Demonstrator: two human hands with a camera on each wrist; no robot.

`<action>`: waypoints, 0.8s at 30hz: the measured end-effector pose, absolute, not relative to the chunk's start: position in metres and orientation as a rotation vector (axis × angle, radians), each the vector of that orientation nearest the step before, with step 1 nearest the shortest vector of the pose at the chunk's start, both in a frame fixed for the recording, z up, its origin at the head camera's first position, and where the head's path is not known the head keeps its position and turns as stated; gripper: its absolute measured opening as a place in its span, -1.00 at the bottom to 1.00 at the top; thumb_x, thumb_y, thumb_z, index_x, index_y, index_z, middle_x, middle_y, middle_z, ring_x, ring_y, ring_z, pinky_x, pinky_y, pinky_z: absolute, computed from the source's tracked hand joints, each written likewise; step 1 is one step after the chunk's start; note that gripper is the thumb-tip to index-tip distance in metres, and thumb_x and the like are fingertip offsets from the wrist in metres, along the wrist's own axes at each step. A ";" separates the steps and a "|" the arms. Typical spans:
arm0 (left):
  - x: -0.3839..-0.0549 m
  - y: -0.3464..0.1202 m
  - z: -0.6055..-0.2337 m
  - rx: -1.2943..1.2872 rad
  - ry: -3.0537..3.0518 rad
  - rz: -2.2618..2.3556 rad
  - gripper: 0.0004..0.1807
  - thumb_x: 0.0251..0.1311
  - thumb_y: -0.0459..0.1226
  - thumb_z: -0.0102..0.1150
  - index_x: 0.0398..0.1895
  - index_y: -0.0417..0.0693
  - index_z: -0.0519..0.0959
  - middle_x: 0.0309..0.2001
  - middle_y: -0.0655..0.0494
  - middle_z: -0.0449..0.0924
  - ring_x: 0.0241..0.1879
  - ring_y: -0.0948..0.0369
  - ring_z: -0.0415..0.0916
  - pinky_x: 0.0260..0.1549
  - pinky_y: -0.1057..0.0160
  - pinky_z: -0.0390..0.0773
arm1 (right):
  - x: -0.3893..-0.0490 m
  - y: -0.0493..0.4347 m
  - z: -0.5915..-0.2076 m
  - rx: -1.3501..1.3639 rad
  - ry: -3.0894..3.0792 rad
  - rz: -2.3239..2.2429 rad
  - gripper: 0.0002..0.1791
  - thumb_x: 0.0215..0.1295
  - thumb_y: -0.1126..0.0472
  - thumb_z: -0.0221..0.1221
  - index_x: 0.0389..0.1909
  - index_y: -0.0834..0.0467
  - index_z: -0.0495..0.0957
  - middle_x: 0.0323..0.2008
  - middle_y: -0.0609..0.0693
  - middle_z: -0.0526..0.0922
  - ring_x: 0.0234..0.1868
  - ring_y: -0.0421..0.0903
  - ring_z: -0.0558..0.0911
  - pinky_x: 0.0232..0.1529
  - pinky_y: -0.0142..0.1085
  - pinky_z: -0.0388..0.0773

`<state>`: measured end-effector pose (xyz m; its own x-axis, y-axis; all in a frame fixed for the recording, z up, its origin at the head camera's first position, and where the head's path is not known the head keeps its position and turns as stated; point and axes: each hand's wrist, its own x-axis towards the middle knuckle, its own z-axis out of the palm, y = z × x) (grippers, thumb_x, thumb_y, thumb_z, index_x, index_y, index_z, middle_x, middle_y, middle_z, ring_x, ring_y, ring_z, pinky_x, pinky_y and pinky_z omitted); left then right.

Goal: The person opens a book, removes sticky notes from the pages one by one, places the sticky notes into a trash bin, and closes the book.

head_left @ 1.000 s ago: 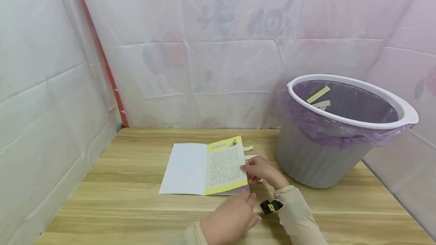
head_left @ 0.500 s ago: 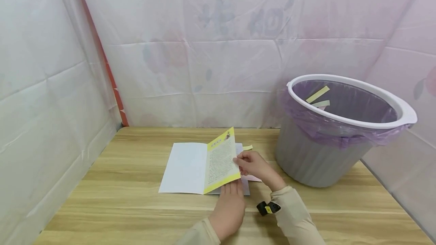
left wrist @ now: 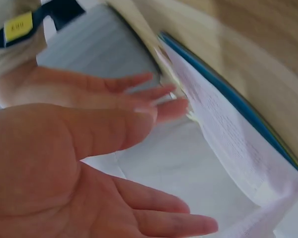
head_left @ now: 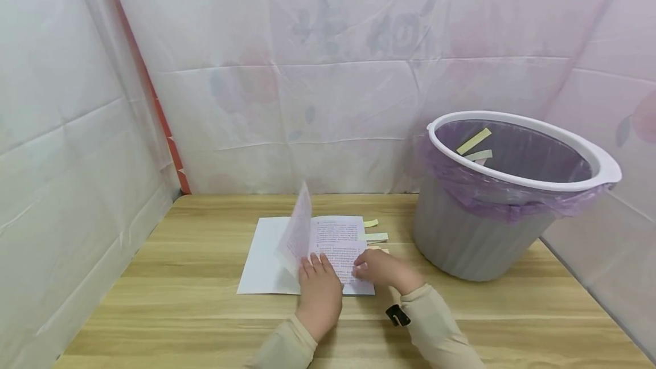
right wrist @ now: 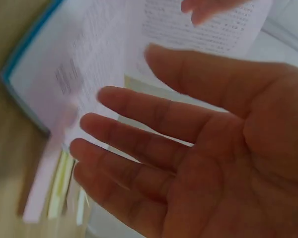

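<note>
- Lying unfolded near the back edge of the wood-grain desk (head_left: 205, 323), a thin paper booklet (head_left: 335, 235) shows a blank white left side and a lavender printed right page.
- One thin printed leaf (head_left: 298, 229) stands raised at its fold.
- Left hand (head_left: 320, 300) — fingers straight, at the booklet's front edge, beside that leaf.
- Right hand (head_left: 386, 269) — fingers loosely extended, at its right edge, near pale paper strips (head_left: 376, 237) jutting out.
- Grey ribbed bin (head_left: 471, 238), purple-lined, at the desk's back right corner.

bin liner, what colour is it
Purple. The bin liner shows best in the head view, hanging over the outside of the grey bin.
</note>
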<state>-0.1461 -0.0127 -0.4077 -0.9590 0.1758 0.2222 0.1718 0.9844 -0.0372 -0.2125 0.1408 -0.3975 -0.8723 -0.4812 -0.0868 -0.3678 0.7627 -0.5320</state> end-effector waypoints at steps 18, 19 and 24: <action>-0.166 -0.030 -0.420 -0.230 -3.089 -0.070 -0.27 0.19 -0.01 0.23 0.14 -0.54 0.41 0.10 -0.47 0.45 0.11 -0.30 0.44 0.14 -0.06 0.44 | -0.201 0.128 -0.395 -0.705 2.700 -0.645 -0.85 0.17 0.34 0.26 -0.29 0.37 0.66 -0.32 0.13 0.66 -0.39 -0.08 0.50 -0.24 -0.09 0.52; -0.167 -0.030 -0.421 -0.228 -3.106 -0.083 -0.26 0.20 -0.01 0.22 0.14 -0.54 0.41 0.10 -0.48 0.45 0.11 -0.30 0.43 0.14 -0.06 0.44 | -0.201 0.128 -0.395 -0.709 2.702 -0.640 -0.86 0.17 0.34 0.26 -0.30 0.36 0.66 -0.33 0.12 0.65 -0.39 -0.08 0.50 -0.24 -0.09 0.52; -0.170 -0.032 -0.419 -0.230 -3.173 -0.108 -0.29 0.23 -0.01 0.19 0.18 -0.50 0.40 0.13 -0.48 0.42 0.13 -0.31 0.42 0.14 -0.05 0.44 | -0.202 0.131 -0.393 -0.723 2.682 -0.658 -0.79 0.19 0.31 0.26 -0.22 0.39 0.64 -0.21 0.22 0.65 -0.20 0.09 0.61 -0.08 0.02 0.53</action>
<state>-0.1699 -0.0319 -0.4193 -0.9887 0.1452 -0.0361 0.1424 0.9873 0.0705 -0.2023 0.1305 -0.3927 -0.8334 -0.5314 -0.1518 -0.4009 0.7703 -0.4959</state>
